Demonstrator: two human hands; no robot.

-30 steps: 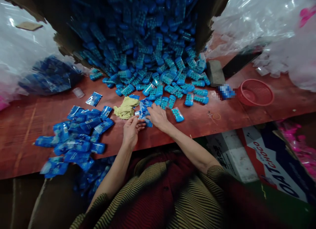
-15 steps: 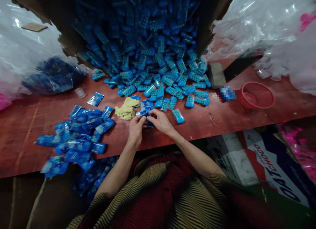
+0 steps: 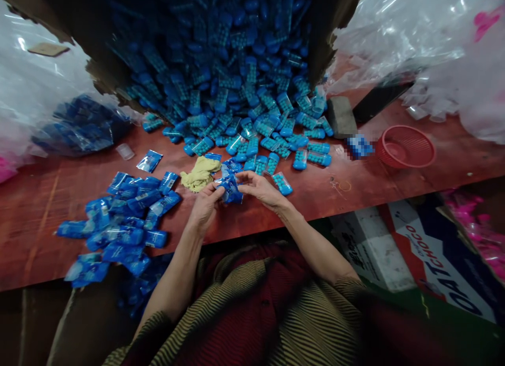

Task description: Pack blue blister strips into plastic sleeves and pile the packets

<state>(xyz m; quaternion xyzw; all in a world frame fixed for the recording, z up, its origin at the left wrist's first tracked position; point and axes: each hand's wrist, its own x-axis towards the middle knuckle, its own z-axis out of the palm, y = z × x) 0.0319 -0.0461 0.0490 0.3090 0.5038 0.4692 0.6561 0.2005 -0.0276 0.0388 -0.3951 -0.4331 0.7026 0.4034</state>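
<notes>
In front of me, near the table's front edge, a small glossy blue packet (image 3: 231, 191) is between my two hands. My left hand (image 3: 205, 207) pinches its left side between thumb and fingers. At its right edge are the bent fingertips of my right hand (image 3: 263, 191), closed on it. A crumpled yellow cloth (image 3: 199, 174) lies just left of the packet, and more blue packets (image 3: 230, 166) lie right behind it. Close to my right hand rests a clear bottle with a blue cap and turquoise balls (image 3: 282, 183).
A torn carton (image 3: 112, 71) spills many such bottles (image 3: 248, 129) onto the red table (image 3: 315, 203). Filled blue packets (image 3: 126, 213) are heaped on the left. To the right stand a grey block (image 3: 341, 117) and a red basket (image 3: 406, 148). Clear plastic bags (image 3: 394, 34) flank the carton.
My hands have moved apart slightly, the left going left and down, and more of the blue packet shows between them. The whole view has shifted a little.
</notes>
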